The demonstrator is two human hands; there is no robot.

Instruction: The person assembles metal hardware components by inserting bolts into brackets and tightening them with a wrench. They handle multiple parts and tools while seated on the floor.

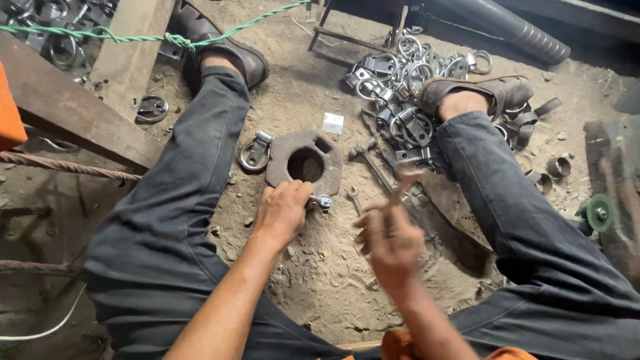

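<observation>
Head view of a seated person at work on a sandy floor (320,267), legs spread either side of a rusty steel block (305,163) with a round hole through it. The left hand (283,212) is closed on a small bright metal fitting (323,201), pressing it against the block's near edge. The right hand (392,241), blurred, is closed round the handle of a hammer (402,185) raised just right of the block. One assembled ring-and-bracket piece (254,153) lies touching the block's left side; a large heap of shiny rings and brackets (407,87) lies beyond the block to its upper right, whether finished or unfinished cannot be told. A second hammer (371,160) lies right of the block, and a small spanner (354,198) by its near right corner. Nothing stands between hammer and fitting; the holding fingers sit close to the strike point.
</observation>
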